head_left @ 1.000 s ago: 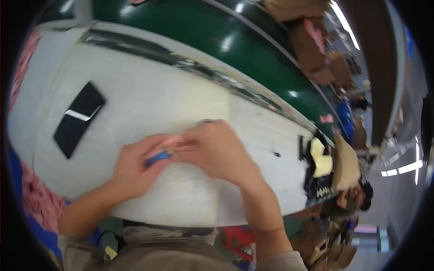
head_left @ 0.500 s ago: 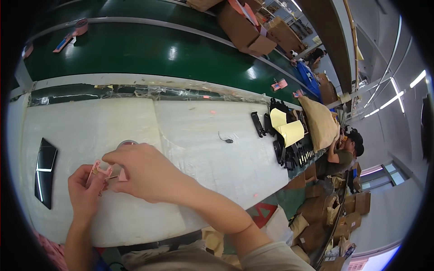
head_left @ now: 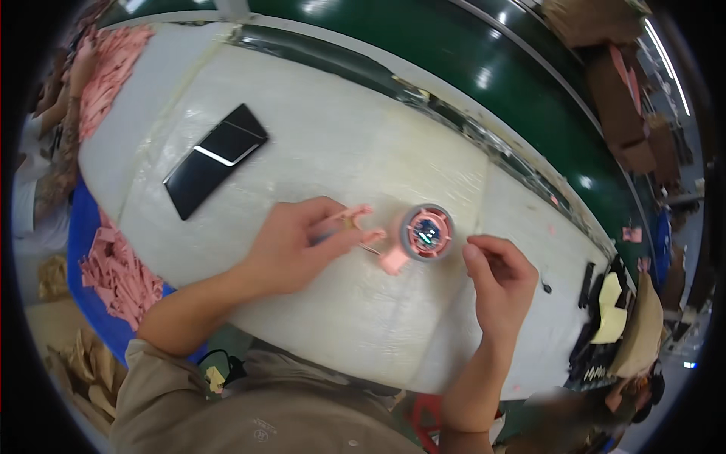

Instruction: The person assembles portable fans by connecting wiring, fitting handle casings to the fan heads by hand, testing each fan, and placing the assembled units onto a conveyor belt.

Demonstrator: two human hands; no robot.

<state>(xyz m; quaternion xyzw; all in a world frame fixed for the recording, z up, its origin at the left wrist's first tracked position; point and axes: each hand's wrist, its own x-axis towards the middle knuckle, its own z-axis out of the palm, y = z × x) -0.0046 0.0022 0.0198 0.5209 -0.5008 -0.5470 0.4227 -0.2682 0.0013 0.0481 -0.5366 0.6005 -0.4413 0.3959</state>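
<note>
My left hand [head_left: 306, 242] grips a pink plastic part [head_left: 354, 219] with forked, clip-like ends. A thin metal rod shows at its lower end, close to a small pink block [head_left: 393, 259]; whether the two are joined, I cannot tell. Just right of these sits a round pink cup with a grey rim [head_left: 451, 231], and small shiny pieces lie inside. On the cup's right, my right hand [head_left: 503, 276] hovers with thumb and forefinger pinched together and the other fingers curled. Anything between its fingertips is too small or hidden to make out.
A black glossy panel [head_left: 215, 160] lies at left on the whitish table [head_left: 325, 136]. Pink pieces [head_left: 121, 276] fill a blue container at lower left. Black parts and yellow paper [head_left: 611, 310] are at right. A green conveyor [head_left: 454, 53] runs behind; another person's arms show far left.
My view has swung left. My right hand has left the pink part and moved rightward past the grey-rimmed cup, which is now uncovered. My left hand still holds the pink part.
</note>
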